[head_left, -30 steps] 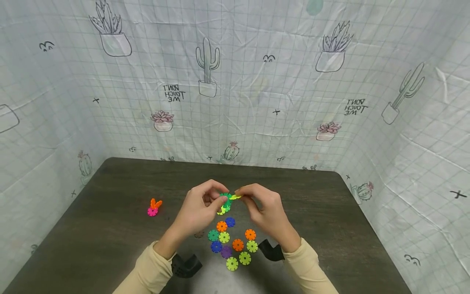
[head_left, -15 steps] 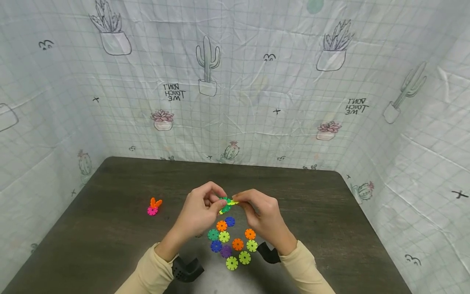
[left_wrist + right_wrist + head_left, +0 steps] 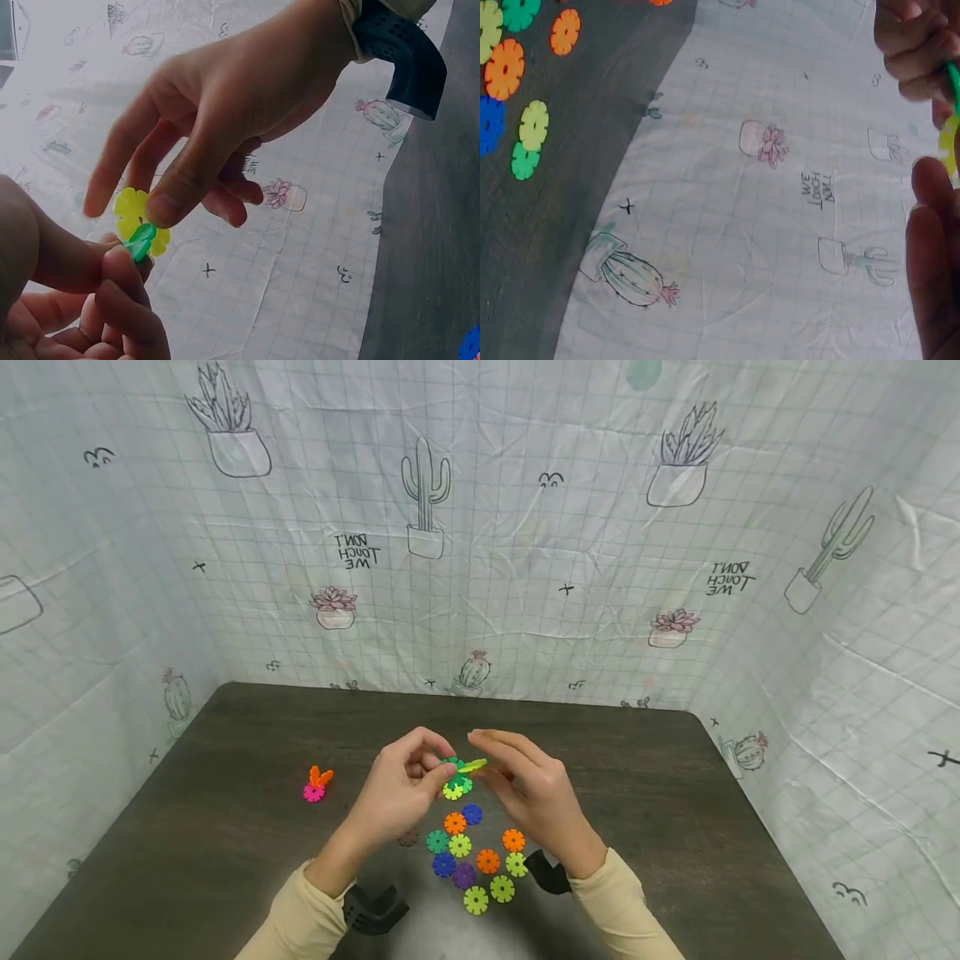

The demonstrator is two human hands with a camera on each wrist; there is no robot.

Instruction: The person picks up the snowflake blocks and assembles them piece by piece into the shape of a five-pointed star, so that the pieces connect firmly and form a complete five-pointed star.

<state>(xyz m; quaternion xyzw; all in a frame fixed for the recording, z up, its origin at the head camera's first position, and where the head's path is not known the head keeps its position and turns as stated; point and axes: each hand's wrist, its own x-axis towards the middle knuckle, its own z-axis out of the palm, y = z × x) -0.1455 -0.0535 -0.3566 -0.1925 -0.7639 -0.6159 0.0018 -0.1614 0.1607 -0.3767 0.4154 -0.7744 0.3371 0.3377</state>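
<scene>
Beyond all the fingers hangs a printed cloth (image 3: 510, 568), and a dark table (image 3: 600, 735) spreads beneath them. The right hand (image 3: 536, 785) has its fingers long and loose, gripping nothing; its thumb is right at the yellow disc, though whether it touches is unclear. The left hand (image 3: 397, 785) pinches a green disc between thumb and forefinger. Well left of those fingers sits a pink-and-orange piece (image 3: 318, 782), apparently already joined. Below and nearer than both sets of fingertips lie loose discs (image 3: 484, 863), one orange, others blue, purple and lime, none looking linked. Just past the left fingertips, the green disc (image 3: 140, 242) crosses the yellow disc (image 3: 131, 206) at an angle; they seem joined, how firmly I cannot tell.
</scene>
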